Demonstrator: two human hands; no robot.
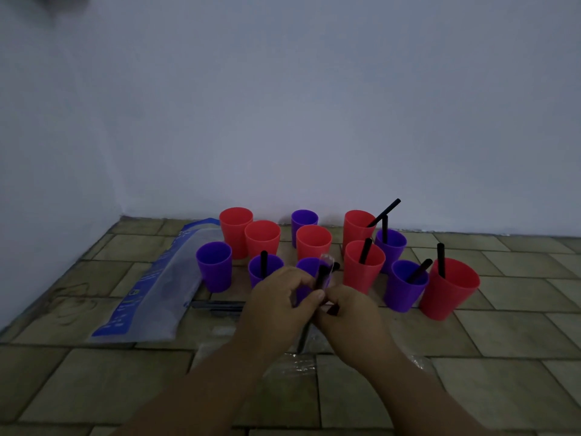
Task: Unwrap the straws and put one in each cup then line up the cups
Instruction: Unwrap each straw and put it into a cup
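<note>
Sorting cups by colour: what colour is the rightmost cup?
The rightmost cup is red, seen in the head view.

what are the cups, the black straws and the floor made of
Cups: likely plastic, smooth and matte, with even red or purple colour and thin rims. Straws: probably plastic, plain black tubes; the dim light hides any sheen. Floor: looks like stone or ceramic tile, mottled tan with dark joints.

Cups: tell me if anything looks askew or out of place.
Nothing spilled or toppled. The straw in the back right red cup leans far out, and crumpled clear wrappers litter the near floor.
</note>
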